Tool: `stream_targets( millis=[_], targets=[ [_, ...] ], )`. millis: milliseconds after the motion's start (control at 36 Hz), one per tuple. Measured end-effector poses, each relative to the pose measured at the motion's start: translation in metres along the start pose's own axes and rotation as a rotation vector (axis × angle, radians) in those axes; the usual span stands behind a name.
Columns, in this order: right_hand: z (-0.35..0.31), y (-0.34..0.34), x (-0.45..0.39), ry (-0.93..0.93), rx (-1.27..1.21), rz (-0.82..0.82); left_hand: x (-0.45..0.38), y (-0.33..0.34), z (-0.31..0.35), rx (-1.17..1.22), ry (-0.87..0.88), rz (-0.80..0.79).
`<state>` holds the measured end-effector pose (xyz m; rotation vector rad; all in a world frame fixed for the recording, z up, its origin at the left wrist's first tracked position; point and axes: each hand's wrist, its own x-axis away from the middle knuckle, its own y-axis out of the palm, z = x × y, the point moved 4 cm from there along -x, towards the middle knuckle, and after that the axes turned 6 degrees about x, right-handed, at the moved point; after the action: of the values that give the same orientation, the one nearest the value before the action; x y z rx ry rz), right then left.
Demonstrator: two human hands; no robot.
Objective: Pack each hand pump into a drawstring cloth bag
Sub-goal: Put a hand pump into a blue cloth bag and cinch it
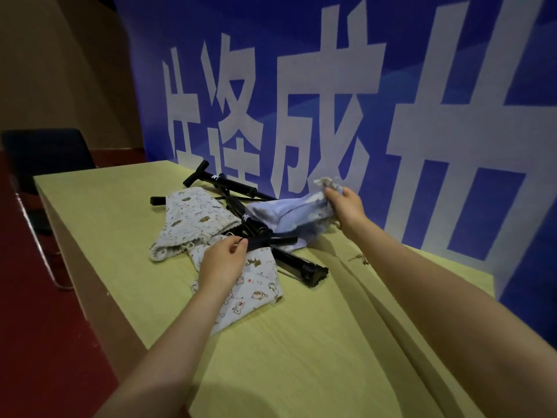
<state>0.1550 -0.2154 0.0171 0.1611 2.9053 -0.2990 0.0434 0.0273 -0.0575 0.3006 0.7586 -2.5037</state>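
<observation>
Several black hand pumps lie crossed in a heap mid-table. My left hand (224, 260) pinches the T-handle of one pump (271, 241) that points toward a pale blue drawstring bag (297, 215). My right hand (346, 206) grips that bag's gathered mouth and lifts it off the table. A white printed bag (196, 218) lies at the left with a pump end showing inside its opening. Another white printed bag (256, 288) lies flat under my left wrist. One more pump (223, 182) rests at the back, and another pump (304, 270) lies at the front right.
The yellow-green table (301, 357) ends at a left edge, with a red floor below. A dark chair (45, 158) stands at the far left. A blue banner with large white characters (331, 101) rises right behind the table. A small metal object (358, 259) lies near my right forearm.
</observation>
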Motion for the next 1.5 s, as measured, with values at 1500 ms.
stream_targets(
  millis=[1500],
  targets=[
    [0.017,0.022,0.166,0.030,-0.203,-0.141,0.068,0.018,0.063,0.437,0.105,-0.151]
  ],
)
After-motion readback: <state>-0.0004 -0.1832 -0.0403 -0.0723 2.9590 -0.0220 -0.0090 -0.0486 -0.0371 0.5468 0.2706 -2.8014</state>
